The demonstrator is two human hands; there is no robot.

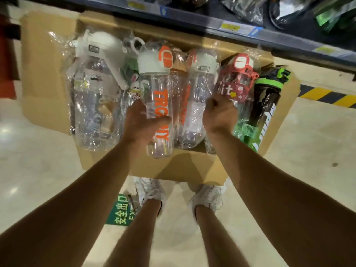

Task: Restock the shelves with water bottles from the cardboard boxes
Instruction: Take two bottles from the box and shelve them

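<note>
Left hand (142,120) grips the orange-lettered bottle (158,105); right hand (219,114) clutches the red bottle (237,83) low down. Slick plastic wrap under either grip could let 1 slide out.

A: Identify legible markings.
B: Clear bottle (159,105): orange lettering "TRC…Y", middle hidden by the left hand (142,124). Pink bottle (238,81): "bit". Green floor sign (121,211): "安全出口", "EXIT". Shelf price tags (230,26): unreadable.
</note>
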